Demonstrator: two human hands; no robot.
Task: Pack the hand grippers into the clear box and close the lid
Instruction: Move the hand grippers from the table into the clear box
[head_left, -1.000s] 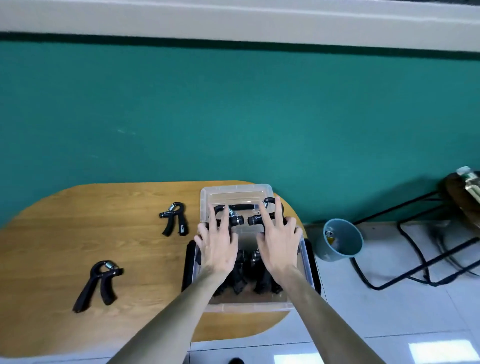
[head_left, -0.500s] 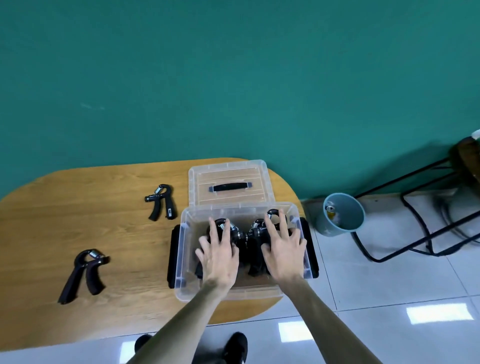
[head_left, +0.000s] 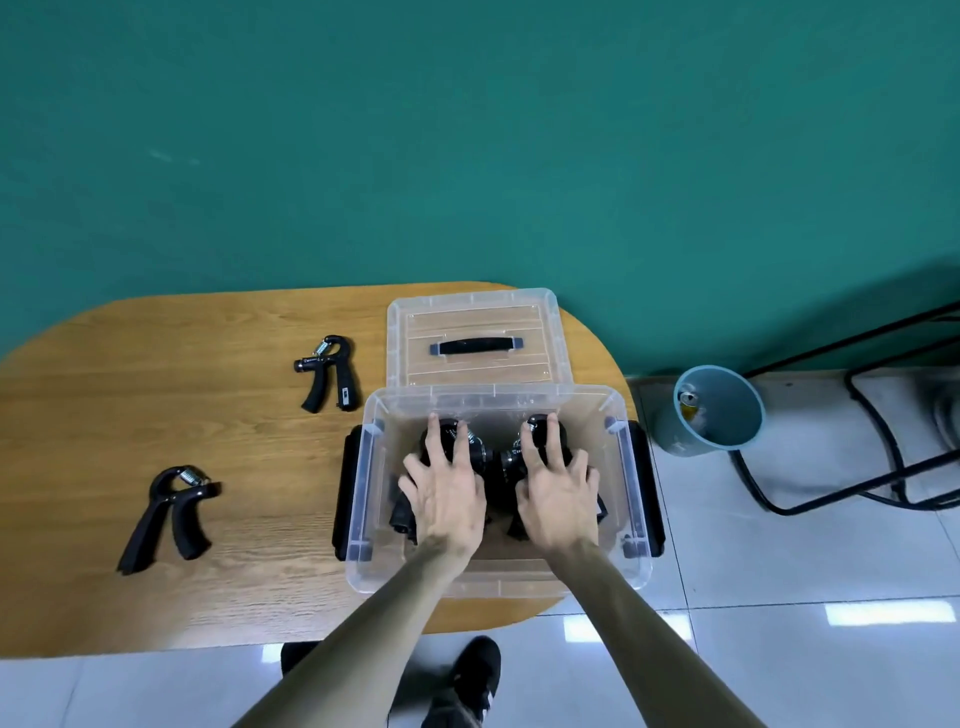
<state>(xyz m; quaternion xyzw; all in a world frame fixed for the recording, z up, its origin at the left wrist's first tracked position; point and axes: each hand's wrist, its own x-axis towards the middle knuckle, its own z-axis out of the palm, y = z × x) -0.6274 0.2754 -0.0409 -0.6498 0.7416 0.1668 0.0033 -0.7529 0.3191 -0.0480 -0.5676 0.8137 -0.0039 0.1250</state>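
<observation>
Both hands inside clear box (head_left: 631, 499), frame centre: left hand (head_left: 448, 493) and right hand (head_left: 558, 496) flat on black hand grippers (head_left: 496, 462). Lid (head_left: 472, 338) lies just above the box. Two grippers loose on surface (head_left: 208, 415): one (head_left: 328, 371) left of lid, one (head_left: 169, 512) lower left.

Both forearms (head_left: 618, 623) are bare, no sleeves showing; black shoes (head_left: 467, 680) with white stripes at six o'clock.

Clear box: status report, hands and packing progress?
Left hand and right hand flat on hand grippers inside the clear box. Two grippers on table: near, far. Lid off, behind box.
</observation>
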